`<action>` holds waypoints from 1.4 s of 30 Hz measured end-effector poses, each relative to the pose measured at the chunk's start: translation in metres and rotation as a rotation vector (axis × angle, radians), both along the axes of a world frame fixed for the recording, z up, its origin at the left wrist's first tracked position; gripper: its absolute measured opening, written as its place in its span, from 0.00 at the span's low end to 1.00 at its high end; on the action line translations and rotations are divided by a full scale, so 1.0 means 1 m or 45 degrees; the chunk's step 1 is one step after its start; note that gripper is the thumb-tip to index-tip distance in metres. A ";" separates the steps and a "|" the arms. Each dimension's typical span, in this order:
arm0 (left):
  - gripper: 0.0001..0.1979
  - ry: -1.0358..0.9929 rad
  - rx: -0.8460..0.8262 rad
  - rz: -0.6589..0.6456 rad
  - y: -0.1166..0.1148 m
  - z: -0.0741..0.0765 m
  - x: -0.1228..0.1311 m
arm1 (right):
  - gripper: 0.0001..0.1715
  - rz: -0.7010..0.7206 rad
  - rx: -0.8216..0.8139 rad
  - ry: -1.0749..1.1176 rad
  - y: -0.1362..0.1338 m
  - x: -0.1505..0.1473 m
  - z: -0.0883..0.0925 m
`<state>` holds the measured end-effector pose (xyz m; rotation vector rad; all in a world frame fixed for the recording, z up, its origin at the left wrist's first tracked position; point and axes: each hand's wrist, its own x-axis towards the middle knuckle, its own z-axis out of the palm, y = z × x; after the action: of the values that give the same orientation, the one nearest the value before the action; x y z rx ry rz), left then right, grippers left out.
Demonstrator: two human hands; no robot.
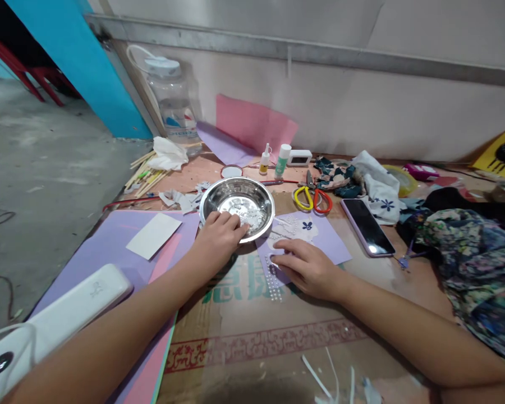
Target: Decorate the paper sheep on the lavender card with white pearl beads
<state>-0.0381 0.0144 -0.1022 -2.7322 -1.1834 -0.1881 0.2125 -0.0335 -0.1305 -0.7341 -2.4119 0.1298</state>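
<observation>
My left hand [221, 235] reaches over the near rim of a shiny metal bowl [266, 196]. Its fingers are bent and close together inside the bowl, among small clear and whitish bits [255, 217]; what the fingertips hold, if anything, is hidden. To the right, my right hand [307, 266] rests palm down with curved fingers apart, at the edge of a sheet of purple paper [334, 247]. Strips of pearl beads [274, 286] lie beside its fingertips. On that paper sits a pale fabric cutout with a dark blue flower [307, 225].
Scissors [313, 201], a small glue bottle [265, 160] and a glue stick [282, 161] stand beyond the bowl. A phone [367, 227] and floral cloth [475, 258] lie right. A white card [154, 235] and a white device [67, 314] are left; a water bottle [172, 104] stands behind.
</observation>
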 end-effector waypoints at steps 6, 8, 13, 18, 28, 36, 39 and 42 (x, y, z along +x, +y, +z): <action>0.13 0.005 0.034 -0.167 -0.007 -0.003 0.008 | 0.18 0.008 -0.079 -0.082 0.001 -0.007 0.000; 0.13 -0.051 -0.017 -0.147 -0.005 0.000 0.007 | 0.18 0.004 -0.108 -0.108 0.001 -0.007 0.001; 0.24 -0.192 -0.246 -0.079 0.001 0.019 -0.007 | 0.17 0.044 -0.139 -0.106 0.000 -0.001 0.001; 0.10 -0.117 -0.375 -0.075 0.002 0.028 -0.009 | 0.20 0.082 -0.154 -0.089 -0.001 0.000 0.001; 0.08 -0.007 -0.253 -0.047 0.001 0.013 -0.009 | 0.20 0.136 -0.173 -0.123 -0.002 -0.002 0.003; 0.07 -0.035 -0.248 -0.076 0.002 0.015 -0.008 | 0.19 0.143 -0.146 -0.121 -0.001 -0.002 0.003; 0.08 -0.083 -0.204 -0.117 0.003 0.011 -0.006 | 0.19 0.144 -0.146 -0.122 -0.001 -0.002 0.004; 0.08 -0.131 -0.183 -0.162 0.004 0.005 -0.006 | 0.19 0.160 -0.137 -0.112 -0.001 -0.003 0.004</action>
<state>-0.0438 0.0184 -0.0971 -2.9586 -1.0870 -0.2720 0.2097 -0.0340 -0.1260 -0.6482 -2.5512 0.2858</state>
